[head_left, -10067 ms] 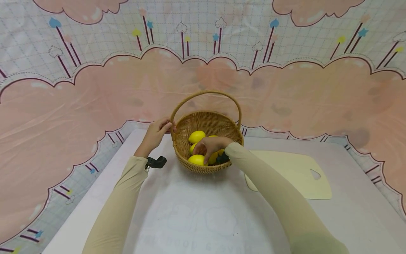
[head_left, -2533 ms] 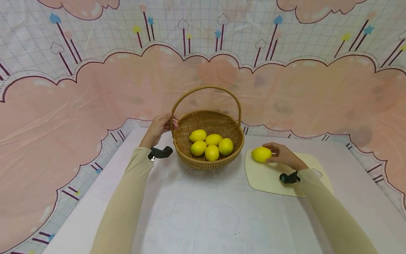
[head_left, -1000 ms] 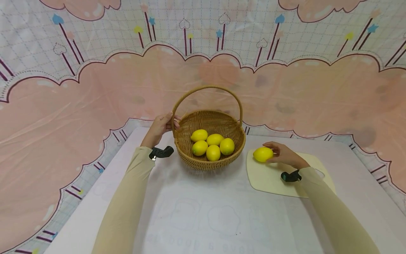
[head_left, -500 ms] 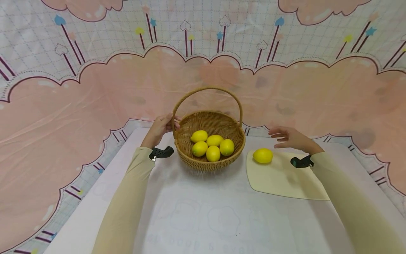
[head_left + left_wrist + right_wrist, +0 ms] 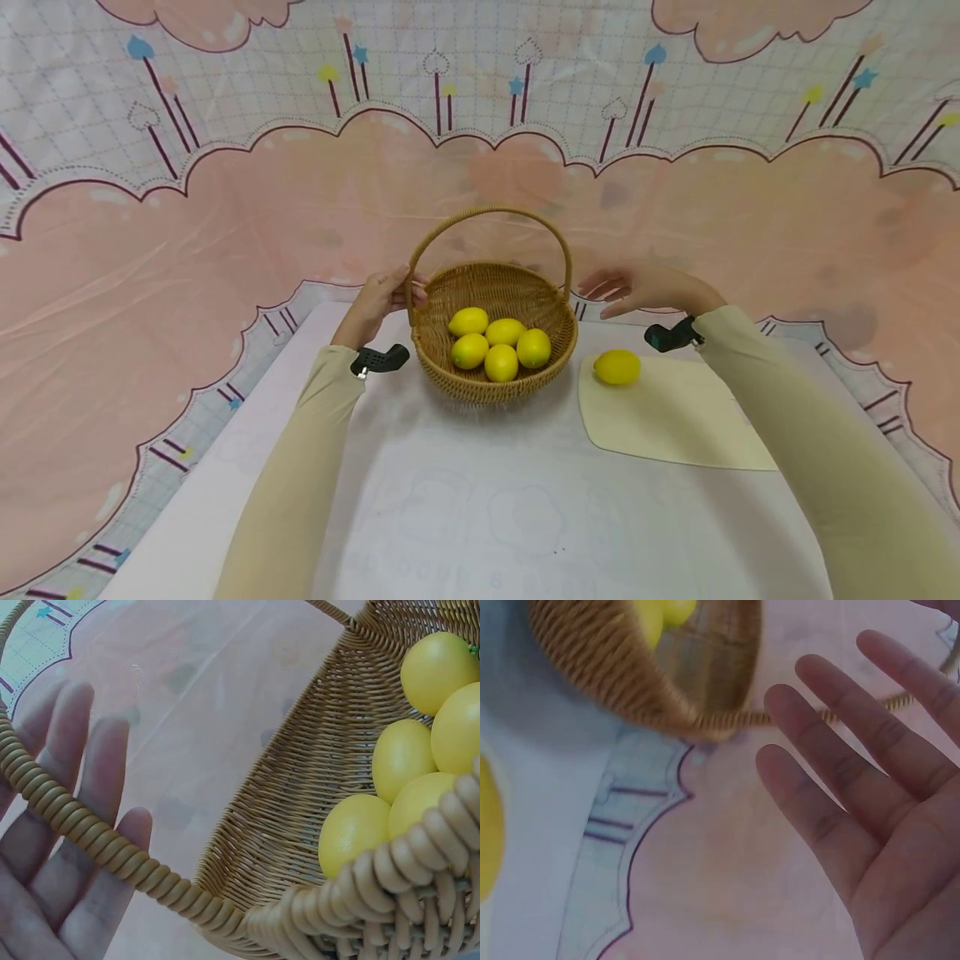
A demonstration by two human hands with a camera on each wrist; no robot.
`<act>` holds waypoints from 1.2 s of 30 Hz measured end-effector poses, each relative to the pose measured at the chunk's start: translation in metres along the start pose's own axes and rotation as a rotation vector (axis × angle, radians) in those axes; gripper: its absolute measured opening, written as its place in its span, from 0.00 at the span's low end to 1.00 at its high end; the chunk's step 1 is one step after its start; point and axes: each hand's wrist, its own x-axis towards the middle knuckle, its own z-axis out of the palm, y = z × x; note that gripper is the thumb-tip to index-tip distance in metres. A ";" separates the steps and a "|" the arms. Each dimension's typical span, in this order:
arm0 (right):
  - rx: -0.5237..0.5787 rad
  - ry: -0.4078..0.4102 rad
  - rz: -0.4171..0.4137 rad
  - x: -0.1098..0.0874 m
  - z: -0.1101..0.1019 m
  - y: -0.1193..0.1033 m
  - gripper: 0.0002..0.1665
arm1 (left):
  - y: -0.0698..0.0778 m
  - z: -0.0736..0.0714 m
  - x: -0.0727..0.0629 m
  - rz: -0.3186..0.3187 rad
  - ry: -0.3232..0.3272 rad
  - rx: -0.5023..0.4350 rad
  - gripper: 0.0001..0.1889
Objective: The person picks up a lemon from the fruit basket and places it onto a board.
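Note:
A wicker basket [image 5: 450, 385] with a tall arched handle [image 5: 491, 208] stands at the middle back of the table, with several yellow lemons [image 5: 501, 363] inside. My left hand [image 5: 372, 302] is at the left side of the handle. In the left wrist view its fingers [image 5: 103, 769] stretch fairly straight behind the handle and rest against it; the thumb is not seen there. My right hand [image 5: 648, 285] hovers just right of the basket, its fingers extended and holding nothing. Below it, a single lemon [image 5: 617, 367] lies on the cream cutting board [image 5: 660, 429].
The white table [image 5: 450, 500] extends in front of the basket. A pink patterned cloth [image 5: 337, 200] hangs as a backdrop behind it and along the sides. Black wrist cameras [image 5: 380, 359] sit at both wrists.
Earlier my right hand was in the basket, then held a lemon on the board. It has since let go, risen and moved left towards the basket. My left hand stays at the handle.

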 end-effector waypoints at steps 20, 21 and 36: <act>0.022 -0.189 -0.066 0.104 0.048 -0.041 0.29 | 0.004 0.004 0.001 0.008 0.001 0.014 0.18; 0.029 -0.197 -0.067 0.108 0.052 -0.041 0.28 | 0.004 0.004 0.001 0.007 0.004 0.009 0.18; 0.146 -0.272 -0.055 0.155 0.095 -0.043 0.30 | -0.001 0.004 0.004 0.017 0.031 0.002 0.24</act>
